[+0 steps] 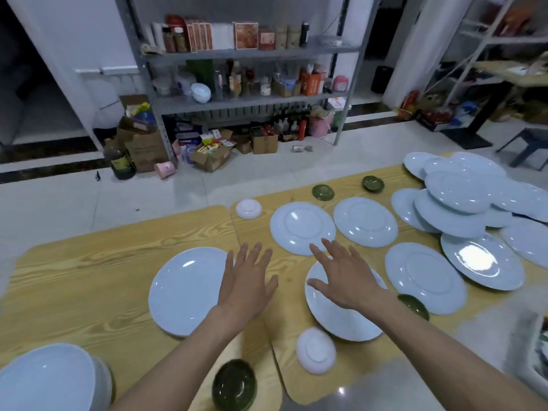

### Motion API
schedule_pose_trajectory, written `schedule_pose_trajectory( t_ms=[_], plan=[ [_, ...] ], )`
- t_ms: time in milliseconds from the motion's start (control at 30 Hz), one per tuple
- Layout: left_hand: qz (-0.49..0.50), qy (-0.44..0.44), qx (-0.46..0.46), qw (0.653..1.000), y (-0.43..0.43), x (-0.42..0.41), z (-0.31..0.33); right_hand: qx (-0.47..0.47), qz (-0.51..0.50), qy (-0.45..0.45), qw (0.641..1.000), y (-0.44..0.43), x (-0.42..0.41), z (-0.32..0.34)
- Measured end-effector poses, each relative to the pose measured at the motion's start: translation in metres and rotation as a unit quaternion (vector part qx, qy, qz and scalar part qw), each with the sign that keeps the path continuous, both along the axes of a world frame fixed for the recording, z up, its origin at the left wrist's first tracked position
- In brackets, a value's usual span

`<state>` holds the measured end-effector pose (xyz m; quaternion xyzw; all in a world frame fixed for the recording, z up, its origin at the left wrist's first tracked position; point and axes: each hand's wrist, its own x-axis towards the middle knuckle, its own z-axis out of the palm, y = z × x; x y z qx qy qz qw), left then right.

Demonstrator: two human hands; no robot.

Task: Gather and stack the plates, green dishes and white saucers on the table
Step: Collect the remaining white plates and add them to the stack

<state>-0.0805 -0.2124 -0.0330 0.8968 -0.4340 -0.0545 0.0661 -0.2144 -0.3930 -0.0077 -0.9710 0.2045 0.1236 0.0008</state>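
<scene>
**Porcelain by size: big rounds first, small pieces after**

Light wood-grain table [89,262] carries all of it. Well to the right of the right hand [347,280] lies a loose heap of pale blue round ceramic plates [462,197], overlapping and tilted. Back beside the left elbow stands a neater stack of plates [44,378].

Both hands hover flat, fingers straight and spread wide, holding nothing. The left hand [246,280] hangs over the right rim of a single pale blue plate [184,292]. The right hand hangs above a second single plate [335,318]; whether it touches I cannot tell. Just beyond both sets of fingertips lies a seemingly upturned plate [299,226], foot ring showing. A neighbouring plate [366,222] sits to its right and a third plate [424,277] lies out past the right wrist.

The step in hand looks like taking up the two plates under the palms. It probably goes best by hooking fingers under a near rim, lifting one plate level and lowering it centred on the other, not sliding glaze over glaze. Upturned ones want flipping first, so the pile sits even.

Smaller things come next. An overturned white round saucer [315,350] lies just behind the right wrist, and a far white saucer [248,208] lies well ahead of the left fingertips.

Smallest are the dark green glazed dishes: a near dish [234,384] between the forearms, a side dish [413,305] tight beside the right forearm, and a far left dish [323,192] and far right dish [373,183] well ahead. A sweeping forearm could knock the near pair.
</scene>
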Motion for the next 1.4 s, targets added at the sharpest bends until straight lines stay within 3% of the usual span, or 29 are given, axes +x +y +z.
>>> schedule_pose_trajectory(
  t_ms=[200, 433, 633, 1033, 1400],
  plan=[
    [-0.064, -0.023, -0.024, 0.997, -0.093, -0.076, 0.035, 0.004, -0.080, -0.072, 0.994, -0.068, -0.095, 0.038],
    [-0.100, -0.033, -0.044, 0.993, -0.200, -0.194, 0.057, 0.006, -0.138, -0.102, 0.985, -0.145, -0.214, 0.056],
    [-0.134, -0.056, -0.057, 0.988, -0.272, -0.248, 0.077, 0.008, -0.184, -0.124, 0.975, -0.206, -0.281, 0.063],
    [-0.169, -0.069, -0.095, 0.978, -0.433, -0.264, 0.075, -0.027, -0.233, -0.131, 0.963, -0.346, -0.312, 0.055],
    [-0.169, -0.051, -0.082, 0.981, -0.546, -0.270, 0.062, -0.001, -0.242, -0.145, 0.959, -0.462, -0.318, 0.054]
  ],
)
